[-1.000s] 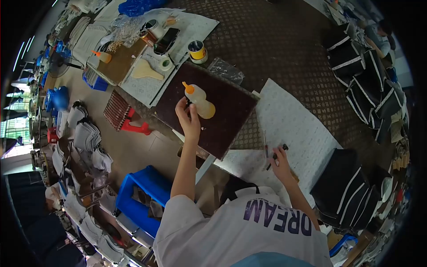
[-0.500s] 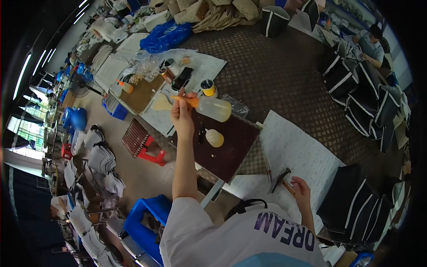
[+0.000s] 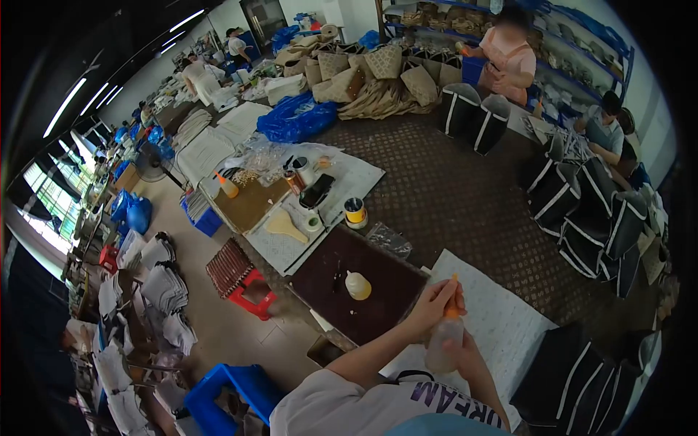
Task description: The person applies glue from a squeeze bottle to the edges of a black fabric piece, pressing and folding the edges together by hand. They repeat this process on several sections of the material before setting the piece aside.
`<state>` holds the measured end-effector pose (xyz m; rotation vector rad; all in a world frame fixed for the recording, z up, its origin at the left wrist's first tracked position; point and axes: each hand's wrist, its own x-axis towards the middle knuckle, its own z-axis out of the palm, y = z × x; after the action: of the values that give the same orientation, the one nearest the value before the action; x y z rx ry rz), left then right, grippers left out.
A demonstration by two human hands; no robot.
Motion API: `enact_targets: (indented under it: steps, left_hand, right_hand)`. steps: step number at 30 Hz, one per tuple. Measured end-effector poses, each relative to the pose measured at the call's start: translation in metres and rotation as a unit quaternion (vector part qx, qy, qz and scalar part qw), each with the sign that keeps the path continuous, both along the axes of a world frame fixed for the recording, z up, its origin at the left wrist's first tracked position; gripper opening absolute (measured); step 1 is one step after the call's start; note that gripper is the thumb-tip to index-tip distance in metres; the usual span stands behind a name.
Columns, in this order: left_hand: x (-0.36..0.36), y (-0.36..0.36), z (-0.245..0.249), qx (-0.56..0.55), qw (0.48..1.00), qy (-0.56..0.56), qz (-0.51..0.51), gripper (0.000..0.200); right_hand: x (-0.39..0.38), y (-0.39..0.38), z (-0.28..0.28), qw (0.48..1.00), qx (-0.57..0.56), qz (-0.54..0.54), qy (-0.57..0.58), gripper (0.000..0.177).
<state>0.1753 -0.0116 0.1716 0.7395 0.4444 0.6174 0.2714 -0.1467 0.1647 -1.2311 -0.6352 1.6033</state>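
A translucent squeeze bottle (image 3: 440,344) with an orange nozzle cap is held in front of me, nozzle up. My left hand (image 3: 434,302) has its fingers closed round the orange cap at the top. Lower down, my right hand (image 3: 466,354) grips the bottle's body. Left of the hands, a small cream-coloured bottle (image 3: 358,285) sits on a dark brown board (image 3: 342,320). Under my hands lies a white patterned sheet (image 3: 502,305), partly covered by my arms.
Beyond the board are a yellow and black can (image 3: 355,211), a cream spatula-shaped piece (image 3: 286,226) and another orange-tipped bottle (image 3: 227,187). Black bags with white trim (image 3: 574,378) stand at right. A red stool (image 3: 253,296) is on the floor at left. Co-workers (image 3: 507,54) are farther back.
My left hand has brought the bottle from above the board rightward to my right hand. The right hand has left the hammer and taken hold of the bottle. My view has tilted upward.
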Motion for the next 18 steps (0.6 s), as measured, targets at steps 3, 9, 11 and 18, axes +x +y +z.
enact_targets:
  steps: [3, 9, 11, 18]
  left_hand:
    - [-0.002, 0.013, -0.017, -0.057, 0.996, 0.056, -0.050, 0.039]
    - [0.021, 0.026, -0.042, -0.069, 0.995, 0.066, -0.036, 0.053]
    - [0.024, 0.015, -0.017, -0.092, 0.995, 0.013, -0.038, 0.055]
    - [0.034, 0.012, -0.031, 0.075, 0.986, 0.142, 0.043, 0.034]
  right_hand:
    - [-0.012, 0.001, -0.015, 0.994, -0.034, -0.043, -0.096, 0.072]
    - [-0.001, 0.009, -0.032, 0.991, -0.059, -0.102, -0.066, 0.061]
    - [0.006, 0.007, -0.022, 0.987, -0.071, -0.144, 0.015, 0.057]
    - [-0.003, 0.007, -0.007, 0.942, -0.077, -0.096, -0.313, 0.077]
